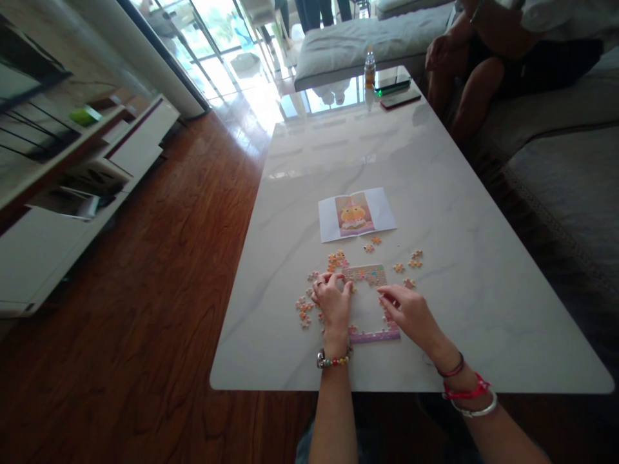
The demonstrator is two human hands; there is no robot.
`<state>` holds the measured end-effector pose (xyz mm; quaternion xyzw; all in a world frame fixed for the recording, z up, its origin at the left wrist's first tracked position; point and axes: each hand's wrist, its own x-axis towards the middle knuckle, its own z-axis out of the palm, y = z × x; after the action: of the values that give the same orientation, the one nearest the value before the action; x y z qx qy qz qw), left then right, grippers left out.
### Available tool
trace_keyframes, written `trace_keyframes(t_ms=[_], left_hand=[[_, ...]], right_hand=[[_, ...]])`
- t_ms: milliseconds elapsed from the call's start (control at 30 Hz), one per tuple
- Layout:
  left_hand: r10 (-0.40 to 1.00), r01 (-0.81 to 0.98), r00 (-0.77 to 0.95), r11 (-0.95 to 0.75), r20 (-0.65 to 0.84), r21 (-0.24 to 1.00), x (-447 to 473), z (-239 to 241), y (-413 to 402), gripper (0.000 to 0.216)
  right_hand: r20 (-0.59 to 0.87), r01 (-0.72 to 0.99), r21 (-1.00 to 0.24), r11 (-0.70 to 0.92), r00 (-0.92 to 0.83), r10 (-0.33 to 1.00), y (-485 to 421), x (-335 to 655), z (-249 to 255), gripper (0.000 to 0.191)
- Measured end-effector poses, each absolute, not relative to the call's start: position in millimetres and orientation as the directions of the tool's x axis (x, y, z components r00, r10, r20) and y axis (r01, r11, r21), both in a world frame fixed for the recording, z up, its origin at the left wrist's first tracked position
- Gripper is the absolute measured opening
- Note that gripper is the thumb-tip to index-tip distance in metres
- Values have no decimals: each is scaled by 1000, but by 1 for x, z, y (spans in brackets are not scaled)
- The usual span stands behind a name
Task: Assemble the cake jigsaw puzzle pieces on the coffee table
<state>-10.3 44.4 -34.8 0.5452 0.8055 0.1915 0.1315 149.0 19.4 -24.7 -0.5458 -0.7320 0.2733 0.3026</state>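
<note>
A partly assembled jigsaw puzzle (374,336) lies on the marble-patterned table (435,193), its border framing a bare middle. My left hand (333,303) rests over the puzzle's left side with fingers bent and the thumb apart; nothing shows in its grasp. Over the right border, my right hand (406,312) has thumb and fingertips pinched together; whatever is between them is too small to make out. Loose puzzle pieces (304,309) lie left of my left hand, with another cluster (336,260) above it. More pieces (414,259) are scattered to the upper right.
A folded picture sheet (355,214) lies beyond the puzzle. At the table's far end stand a bottle (370,67) and two flat devices, one being a phone (400,98). Another person (483,71) sits on the sofa (561,148) at right. A low cabinet (62,254) is at left.
</note>
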Motion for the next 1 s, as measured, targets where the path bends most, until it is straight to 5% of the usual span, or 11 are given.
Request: trace_keyframes(t_ms=[500,800,1000], left_hand=[[928,832,-372,338,-10,440,-5,-28,47,14],[929,836,-369,333,-3,437,-6,-25,48,13],[960,813,-281,232,10,533,-13,-25,51,16]], right_hand=[[141,706,-642,298,-273,952,29,133,-24,20],[144,787,-466,405,-385,912,38,108,-34,31],[168,732,-575,365,-331,929,44,113,-34,32]])
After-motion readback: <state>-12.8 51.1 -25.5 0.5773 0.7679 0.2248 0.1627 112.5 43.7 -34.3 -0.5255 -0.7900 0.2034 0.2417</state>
